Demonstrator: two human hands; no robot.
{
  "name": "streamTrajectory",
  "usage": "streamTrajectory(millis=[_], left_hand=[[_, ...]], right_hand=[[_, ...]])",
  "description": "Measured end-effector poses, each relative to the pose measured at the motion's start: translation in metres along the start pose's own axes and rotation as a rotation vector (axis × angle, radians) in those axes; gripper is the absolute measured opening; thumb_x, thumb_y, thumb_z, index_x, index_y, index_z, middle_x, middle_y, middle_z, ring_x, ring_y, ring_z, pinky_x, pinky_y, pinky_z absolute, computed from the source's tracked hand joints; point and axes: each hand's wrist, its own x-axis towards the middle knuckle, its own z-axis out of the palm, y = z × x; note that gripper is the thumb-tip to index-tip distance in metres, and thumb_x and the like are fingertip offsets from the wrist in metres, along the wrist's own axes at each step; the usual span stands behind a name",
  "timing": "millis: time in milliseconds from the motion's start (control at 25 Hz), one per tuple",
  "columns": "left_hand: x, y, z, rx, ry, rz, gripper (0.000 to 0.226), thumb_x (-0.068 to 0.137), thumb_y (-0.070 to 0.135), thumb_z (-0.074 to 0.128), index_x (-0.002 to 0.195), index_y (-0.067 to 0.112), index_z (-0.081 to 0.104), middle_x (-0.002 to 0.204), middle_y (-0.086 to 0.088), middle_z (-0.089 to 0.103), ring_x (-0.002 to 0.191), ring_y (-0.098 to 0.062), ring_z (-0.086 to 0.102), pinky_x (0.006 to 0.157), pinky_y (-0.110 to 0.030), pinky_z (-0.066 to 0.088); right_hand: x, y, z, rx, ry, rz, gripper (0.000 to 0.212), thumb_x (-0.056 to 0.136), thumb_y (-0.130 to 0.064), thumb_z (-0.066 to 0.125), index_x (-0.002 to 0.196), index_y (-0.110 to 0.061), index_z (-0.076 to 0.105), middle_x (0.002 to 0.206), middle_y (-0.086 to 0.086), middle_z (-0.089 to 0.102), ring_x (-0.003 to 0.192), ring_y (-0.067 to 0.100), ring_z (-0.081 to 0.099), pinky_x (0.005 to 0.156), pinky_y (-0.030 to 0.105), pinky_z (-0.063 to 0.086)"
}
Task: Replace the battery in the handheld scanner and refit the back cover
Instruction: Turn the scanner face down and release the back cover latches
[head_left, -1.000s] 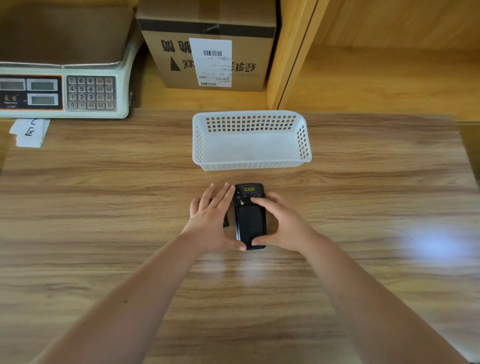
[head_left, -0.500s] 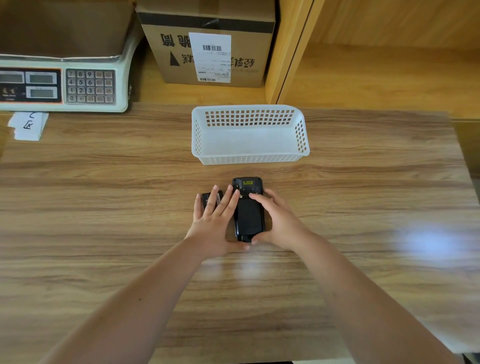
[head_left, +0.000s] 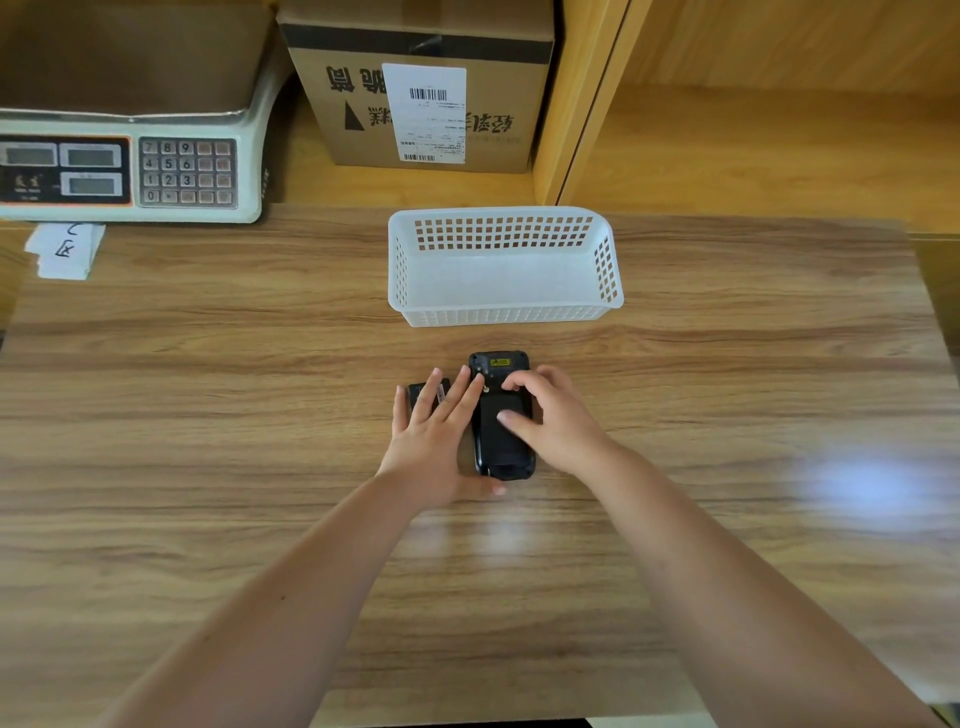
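A black handheld scanner (head_left: 501, 441) lies face down on the wooden table (head_left: 208, 415), its back cover on and a yellow label near its far end. My left hand (head_left: 436, 447) rests flat along the scanner's left side, fingers spread, thumb at its near end. Under those fingers lies a small dark battery (head_left: 415, 395), mostly hidden. My right hand (head_left: 550, 421) is on the scanner from the right, with thumb and forefinger pressing on the back cover.
An empty white plastic basket (head_left: 504, 312) stands just beyond the scanner. A weighing scale (head_left: 130, 166) sits at the back left with a paper slip (head_left: 65, 249) beside it. A cardboard box (head_left: 421, 83) is on the shelf behind.
My right thumb has moved from the scanner's near end up onto the middle of the back cover. The dark battery has come into view under my left fingers.
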Motion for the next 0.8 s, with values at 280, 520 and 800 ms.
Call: streamTrajectory(millis=[280,520,800], left_hand=[[0.000,0.002,-0.002,-0.008,0.016,-0.009,0.135,0.053,0.086,0.061,0.155,0.031,-0.008,0.163,0.012,-0.010,0.150,-0.021,-0.016,0.116,-0.057,-0.013],[-0.001,0.004,-0.006,0.028,0.060,0.039,0.131,0.057,0.082,0.063,0.156,0.026,-0.004,0.164,0.004,-0.003,0.149,-0.019,-0.018,0.115,-0.051,-0.021],[-0.004,0.004,-0.008,-0.043,0.072,0.046,0.124,0.063,0.070,0.072,0.156,0.027,0.003,0.164,0.007,0.001,0.147,-0.014,-0.020,0.117,-0.046,-0.019]], right_hand=[[0.004,-0.002,0.003,0.132,0.070,0.039,0.027,0.096,-0.009,0.045,0.105,-0.029,0.061,0.115,-0.004,0.043,0.111,0.011,0.043,0.096,0.023,0.032],[0.003,0.001,-0.003,0.090,0.078,-0.020,0.037,0.095,0.000,0.042,0.111,-0.026,0.064,0.112,-0.005,0.047,0.106,0.009,0.047,0.089,0.014,0.033],[-0.011,-0.003,-0.014,0.262,0.083,0.061,0.038,0.091,-0.008,0.058,0.119,-0.032,0.062,0.106,-0.010,0.061,0.092,0.006,0.057,0.079,0.014,0.043]])
